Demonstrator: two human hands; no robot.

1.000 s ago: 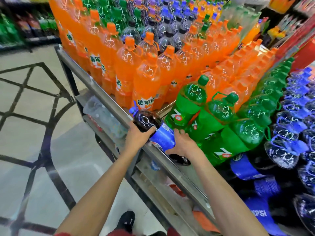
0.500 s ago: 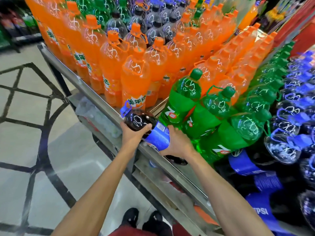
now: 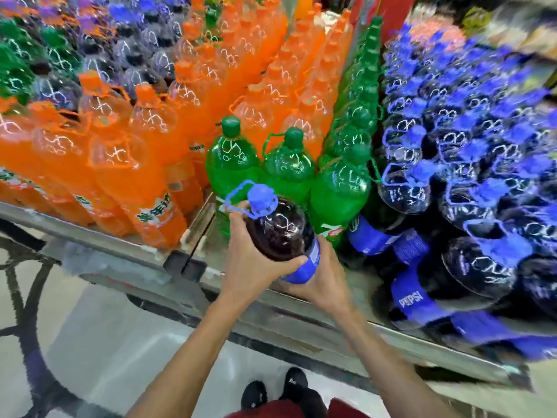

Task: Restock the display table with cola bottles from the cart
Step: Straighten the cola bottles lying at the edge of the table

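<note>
I hold one large cola bottle [image 3: 281, 227] with a blue cap and blue label, tilted, above the front edge of the metal display table [image 3: 99, 236]. My left hand [image 3: 250, 260] grips its dark shoulder from the left. My right hand [image 3: 324, 277] wraps the labelled body from below and right. The bottle sits just in front of three green bottles [image 3: 286, 164]. To its right, many cola bottles [image 3: 452, 182] with blue caps fill the table. The cart is not in view.
Orange soda bottles [image 3: 120, 152] crowd the table's left half, with green and dark bottles behind them. A small bare patch of table lies between the orange and green bottles. The tiled floor [image 3: 105, 342] and my shoes [image 3: 280, 387] are below.
The view has swung right and closer over the table. The bottle in my hands has turned more upright and now sits right in front of the green bottles.
</note>
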